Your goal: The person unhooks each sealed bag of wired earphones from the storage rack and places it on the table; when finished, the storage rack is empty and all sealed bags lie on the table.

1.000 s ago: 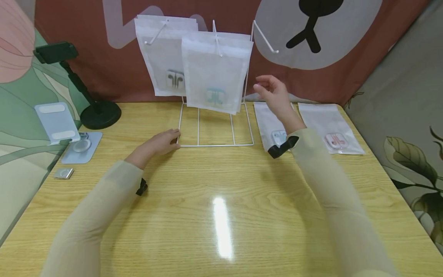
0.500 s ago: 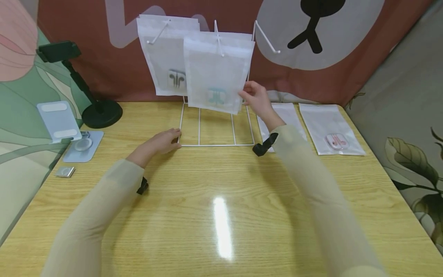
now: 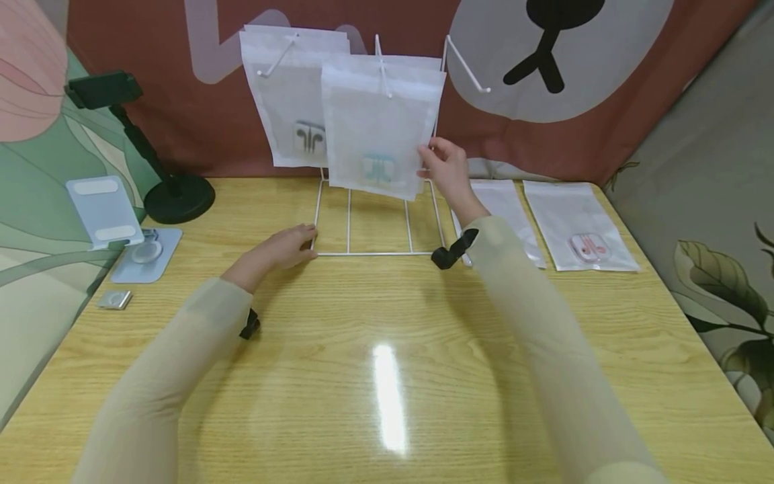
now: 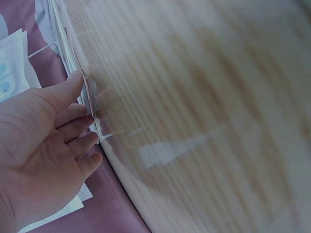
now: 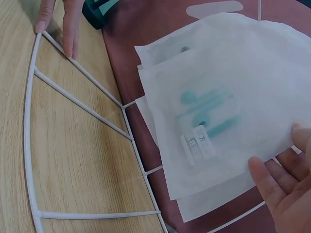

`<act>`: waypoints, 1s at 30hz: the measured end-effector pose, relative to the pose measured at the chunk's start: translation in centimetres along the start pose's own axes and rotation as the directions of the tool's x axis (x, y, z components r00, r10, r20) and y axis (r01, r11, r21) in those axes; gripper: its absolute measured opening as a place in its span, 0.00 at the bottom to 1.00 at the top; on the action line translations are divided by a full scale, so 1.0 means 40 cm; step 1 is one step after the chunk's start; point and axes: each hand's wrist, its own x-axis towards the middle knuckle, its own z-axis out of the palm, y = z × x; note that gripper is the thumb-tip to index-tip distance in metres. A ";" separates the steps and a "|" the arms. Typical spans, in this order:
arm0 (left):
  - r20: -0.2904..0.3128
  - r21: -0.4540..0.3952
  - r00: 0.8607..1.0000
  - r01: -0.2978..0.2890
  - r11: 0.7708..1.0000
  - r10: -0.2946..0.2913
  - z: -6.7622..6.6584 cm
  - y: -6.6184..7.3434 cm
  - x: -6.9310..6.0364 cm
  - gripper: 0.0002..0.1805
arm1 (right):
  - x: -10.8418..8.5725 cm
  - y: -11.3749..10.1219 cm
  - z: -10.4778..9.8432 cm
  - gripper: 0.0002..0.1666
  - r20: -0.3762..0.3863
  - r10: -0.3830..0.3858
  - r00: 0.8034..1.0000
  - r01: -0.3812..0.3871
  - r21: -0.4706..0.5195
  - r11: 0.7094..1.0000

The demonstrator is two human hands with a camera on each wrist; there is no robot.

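Observation:
My left hand rests at the front left corner of a white wire rack, fingertips on its base bar, fingers nearly straight. My right hand is at the lower right edge of a white translucent pouch hanging on the middle hook. In the right wrist view the thumb lies in front of that edge and some fingers are behind it. Teal earphones show through the pouch. Another white pouch, with dark earphones inside, hangs on the left hook.
The right hook has no pouch on it. Two pouches, one partly under the right arm and one with pink earphones, lie at the right. At the left stand a black phone stand, a blue stand and a small silver piece.
My right hand has moved left and slightly down from beside the rack to the middle pouch's edge. My left hand stays at the rack corner. The hanging pouches keep their places.

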 end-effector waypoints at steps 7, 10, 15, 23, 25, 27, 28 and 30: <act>-0.007 0.007 1.000 -0.008 1.000 0.008 -0.002 0.002 0.001 0.33 | -0.009 -0.001 -0.001 0.08 -0.019 -0.012 1.000 0.012 -0.010 1.000; -0.006 0.008 1.000 -0.009 1.000 0.009 -0.001 0.000 0.002 0.33 | -0.015 -0.005 -0.002 0.08 -0.022 -0.018 1.000 0.017 -0.018 1.000; 0.003 0.000 1.000 -0.001 1.000 0.001 -0.001 0.000 0.001 0.33 | -0.034 -0.015 -0.007 0.08 -0.020 -0.018 1.000 0.017 -0.020 1.000; -0.011 0.011 1.000 -0.017 1.000 0.017 0.001 -0.002 0.005 0.32 | -0.076 -0.037 -0.031 0.06 0.018 -0.046 0.999 0.046 0.024 0.999; -0.010 0.006 1.000 -0.016 1.000 0.016 0.002 -0.003 0.005 0.32 | -0.086 -0.040 -0.038 0.06 0.034 -0.062 0.997 0.062 0.014 0.998; -0.011 0.006 1.000 -0.017 1.000 0.017 0.002 -0.005 0.004 0.32 | -0.095 -0.043 -0.045 0.06 0.048 -0.078 0.996 0.077 0.016 0.997; -0.013 0.008 1.000 -0.019 1.000 0.020 0.002 -0.005 0.004 0.32 | -0.100 -0.045 -0.048 0.06 0.058 -0.089 0.994 0.088 0.016 0.996; -0.015 0.005 1.000 -0.020 1.000 0.020 0.002 -0.004 0.004 0.33 | -0.111 -0.050 -0.054 0.05 0.073 -0.109 0.991 0.108 0.020 0.994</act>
